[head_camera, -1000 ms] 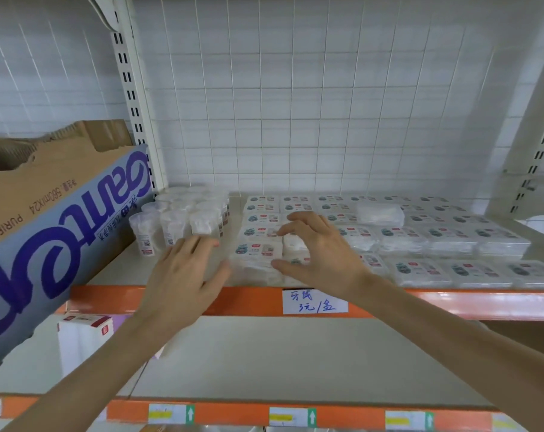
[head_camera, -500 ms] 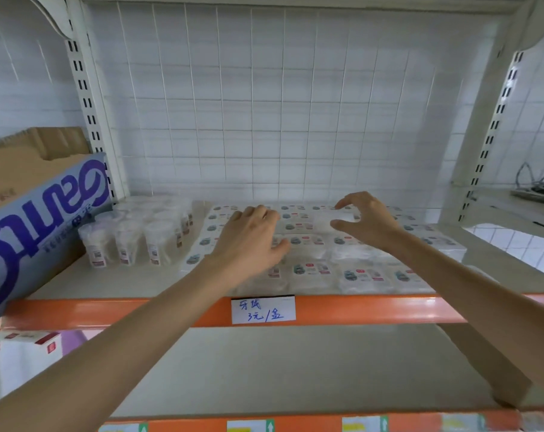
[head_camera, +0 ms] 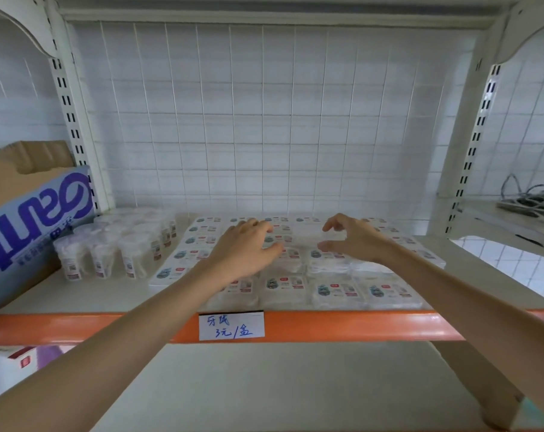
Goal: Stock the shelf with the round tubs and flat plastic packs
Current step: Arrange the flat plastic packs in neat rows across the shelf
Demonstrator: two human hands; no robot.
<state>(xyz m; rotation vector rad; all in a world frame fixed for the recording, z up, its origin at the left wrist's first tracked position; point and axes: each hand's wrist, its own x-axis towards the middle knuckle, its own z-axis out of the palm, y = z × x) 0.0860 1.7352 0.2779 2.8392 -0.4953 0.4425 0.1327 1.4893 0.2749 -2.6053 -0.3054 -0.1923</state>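
- White grid (head_camera: 264, 120) backs the shelf (head_camera: 86, 294); round tubs (head_camera: 114, 244) stand at the left, flat packs (head_camera: 336, 291) fill rows across the centre and right.
- Left hand (head_camera: 245, 247) lies flat-fingered on the packs.
- Right hand (head_camera: 358, 241) curves wide over one pack; whether it has a grip, I cannot tell.
- The step looks like squaring the rows; next, nudge any strays flush.

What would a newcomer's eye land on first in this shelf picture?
Two bare arms stretched in, the left hand and right hand over the rows of flat packs mid-shelf. Next, the purple-lettered cardboard box at far left beside the clear round tubs, and the handwritten price tag on the orange shelf edge.
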